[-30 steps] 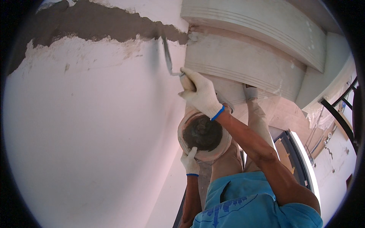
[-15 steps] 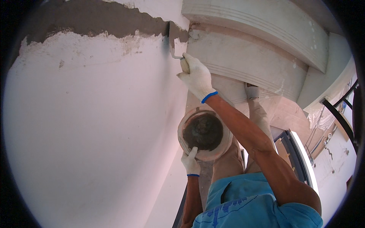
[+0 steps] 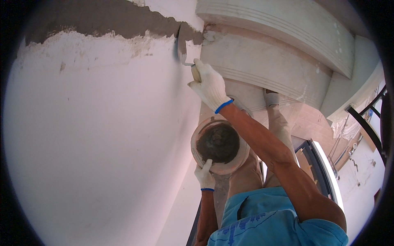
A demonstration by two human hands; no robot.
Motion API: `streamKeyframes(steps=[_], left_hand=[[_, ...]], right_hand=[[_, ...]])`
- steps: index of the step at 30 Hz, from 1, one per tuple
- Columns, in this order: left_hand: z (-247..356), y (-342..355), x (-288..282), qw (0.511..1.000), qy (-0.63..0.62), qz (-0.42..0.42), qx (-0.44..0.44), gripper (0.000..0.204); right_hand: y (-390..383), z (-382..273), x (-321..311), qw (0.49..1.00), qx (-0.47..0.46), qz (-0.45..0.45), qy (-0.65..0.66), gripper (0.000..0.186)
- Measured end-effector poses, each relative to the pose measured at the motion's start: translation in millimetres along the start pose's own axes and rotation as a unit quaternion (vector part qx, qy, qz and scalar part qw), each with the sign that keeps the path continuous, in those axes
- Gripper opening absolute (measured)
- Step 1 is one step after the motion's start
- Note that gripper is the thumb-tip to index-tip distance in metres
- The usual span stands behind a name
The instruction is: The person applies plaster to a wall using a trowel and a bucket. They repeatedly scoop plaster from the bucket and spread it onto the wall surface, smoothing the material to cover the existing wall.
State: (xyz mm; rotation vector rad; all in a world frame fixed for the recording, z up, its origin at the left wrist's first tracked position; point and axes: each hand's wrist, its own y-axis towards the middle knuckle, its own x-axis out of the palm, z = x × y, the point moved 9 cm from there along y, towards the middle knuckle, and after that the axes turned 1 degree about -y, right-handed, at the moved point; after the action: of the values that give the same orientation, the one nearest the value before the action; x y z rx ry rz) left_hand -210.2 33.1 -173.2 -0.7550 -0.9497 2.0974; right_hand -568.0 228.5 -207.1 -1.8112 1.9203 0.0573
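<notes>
My right hand (image 3: pixel 208 86), in a white knit glove with a blue cuff, grips the handle of a plastering trowel (image 3: pixel 182 51). The trowel's blade is against the wall, its upper end on a band of wet grey mortar (image 3: pixel 111 20) near the corner by the steps. My left hand (image 3: pixel 205 175), gloved the same way, holds the near rim of a round bucket (image 3: pixel 198 130), with the thumb over the edge and the other fingers hidden beneath. Dark grey mortar (image 3: pixel 218 142) lies inside the bucket, in front of my legs.
Pale stone steps (image 3: pixel 262 57) curve away at the upper right, beside the white wall (image 3: pixel 90 135). My feet stand below them. On the right are a black railing (image 3: pixel 365 127), a dark-framed panel (image 3: pixel 314 166) and plastic sheeting (image 3: pixel 349 127).
My right hand and the trowel have shifted slightly left and down, and the blade shows at a changed angle. My left hand still holds the bucket, almost in the same place.
</notes>
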Motion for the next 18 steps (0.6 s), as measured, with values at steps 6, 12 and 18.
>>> streamKeyframes(steps=[6, 12, 18], left_hand=[[-5, 3, -10, 1.000, 0.013, 0.002, 0.004, 0.046], [-7, 3, -6, 0.999, 0.039, -0.015, -0.014, 0.053], [-15, 8, -12, 1.000, 0.018, -0.014, 0.005, 0.049]], right_hand=[[-22, 4, -16, 0.998, -0.019, 0.013, 0.056, 0.071], [9, 16, -21, 0.997, -0.034, 0.058, 0.036, 0.071], [-1, -5, -1, 0.997, -0.033, 0.047, 0.051, 0.077]])
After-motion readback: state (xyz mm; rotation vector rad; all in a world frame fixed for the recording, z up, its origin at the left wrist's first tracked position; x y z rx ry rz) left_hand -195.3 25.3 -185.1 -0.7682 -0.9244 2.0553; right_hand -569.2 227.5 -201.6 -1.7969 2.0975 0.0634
